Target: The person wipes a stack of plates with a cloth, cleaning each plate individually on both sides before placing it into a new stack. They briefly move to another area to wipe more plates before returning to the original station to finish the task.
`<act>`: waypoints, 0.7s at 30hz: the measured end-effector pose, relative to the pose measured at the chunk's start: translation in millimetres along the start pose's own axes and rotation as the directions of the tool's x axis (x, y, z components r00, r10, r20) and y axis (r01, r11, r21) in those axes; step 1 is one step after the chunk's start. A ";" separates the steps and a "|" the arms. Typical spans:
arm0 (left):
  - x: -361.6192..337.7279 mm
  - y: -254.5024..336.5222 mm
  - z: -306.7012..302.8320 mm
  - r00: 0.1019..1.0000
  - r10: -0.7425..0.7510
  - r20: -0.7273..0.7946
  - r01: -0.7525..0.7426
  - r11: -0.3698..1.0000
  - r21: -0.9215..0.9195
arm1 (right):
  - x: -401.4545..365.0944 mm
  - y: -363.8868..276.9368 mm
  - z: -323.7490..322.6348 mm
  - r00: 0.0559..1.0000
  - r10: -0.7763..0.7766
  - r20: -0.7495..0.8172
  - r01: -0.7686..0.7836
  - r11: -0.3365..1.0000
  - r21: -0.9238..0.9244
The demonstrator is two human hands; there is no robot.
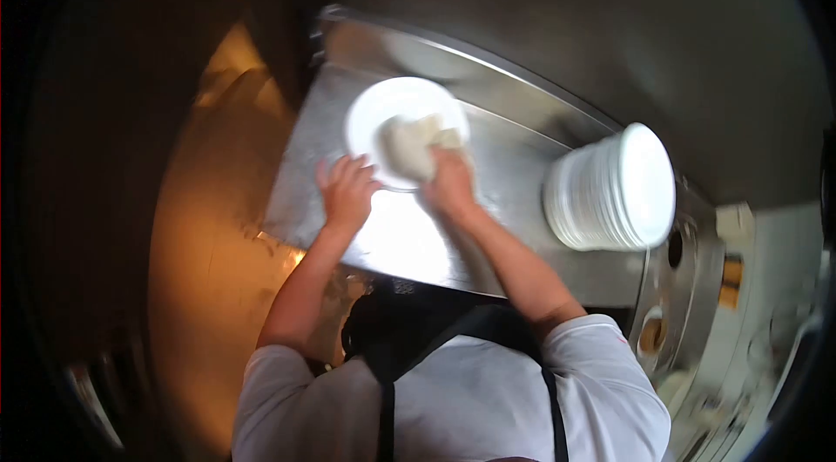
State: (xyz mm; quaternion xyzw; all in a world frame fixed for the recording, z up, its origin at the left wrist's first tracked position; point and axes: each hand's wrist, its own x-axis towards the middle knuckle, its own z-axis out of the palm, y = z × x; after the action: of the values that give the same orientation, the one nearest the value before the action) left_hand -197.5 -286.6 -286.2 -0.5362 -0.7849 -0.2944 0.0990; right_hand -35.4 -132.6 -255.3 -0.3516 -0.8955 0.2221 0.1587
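Steel counter [522,161] w/ raised back edge, dim kitchen, warm orange glow at 9 o'clock. White plate [383,105] lies on the counter, approx 11 o'clock from frame centre. L hand [347,192] grips the plate rim at its 7 o'clock, fingers curled over the edge. R hand [450,185] is bunched round a pale cloth [407,148], pressing it on the plate's 5 o'clock part. Stack of white plates [614,188] at 3 o'clock, well apart from both hands.

Both bare arms reach forward, elbows bent, forearms converging. The left hand [347,192] lies palm down, fingers curled over the rim of the plate [383,105]. The right hand [450,186], just beside it, is knuckles up, closed on a cloth [409,147].
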 end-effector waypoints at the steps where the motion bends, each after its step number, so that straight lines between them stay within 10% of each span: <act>1: 2.7 5.1 -8.3 1.000 0.015 0.005 -0.015 0.999 -0.031 | -13.4 -7.8 -7.0 0.999 -0.020 -0.025 0.023 0.995 0.099; 4: 6.0 8.5 -20.3 0.999 0.008 0.035 -0.006 0.999 -0.044 | -34.9 -47.2 -74.8 0.966 0.245 0.088 -0.251 0.788 0.563; 7: 23.5 29.0 -27.2 0.996 0.043 -0.080 -0.060 0.971 -0.231 | -62.9 -41.0 -159.9 0.923 0.311 -0.227 -0.065 0.706 0.705; 9: 46.8 65.1 -27.7 0.975 0.144 -0.171 -0.204 0.884 -0.420 | -83.7 -28.2 -220.6 0.732 0.228 -0.642 0.130 0.878 0.460; 12: 69.8 137.0 -33.8 0.923 0.347 -0.168 -0.368 0.663 -0.652 | -113.0 -11.9 -315.8 0.568 0.048 -0.822 -0.016 0.999 0.047; 14: 85.7 188.0 -36.3 0.844 0.496 -0.203 -0.461 0.479 -0.747 | -116.1 21.6 -346.5 0.663 0.054 -0.747 -0.153 0.986 -0.065; 16: 93.5 233.4 -32.6 0.719 0.657 -0.227 -0.562 0.358 -0.746 | -102.6 53.2 -349.1 0.880 0.421 -0.222 -0.439 0.898 -0.036; 18: 97.4 283.8 -22.9 0.608 0.749 -0.264 -0.626 0.248 -0.740 | -85.6 136.9 -292.4 0.952 0.148 -0.268 -0.211 0.951 -0.225; 21: 106.1 342.0 -3.0 0.548 0.790 -0.277 -0.680 0.227 -0.697 | -63.9 139.2 -316.2 0.961 0.259 -0.102 -0.268 0.959 -0.094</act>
State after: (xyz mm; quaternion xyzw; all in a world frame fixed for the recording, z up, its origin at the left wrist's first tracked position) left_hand 66.8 -119.2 -112.0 -0.8480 -0.2473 -0.4655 -0.0547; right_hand 226.7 4.2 -65.3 -0.4853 -0.8433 0.1772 0.1483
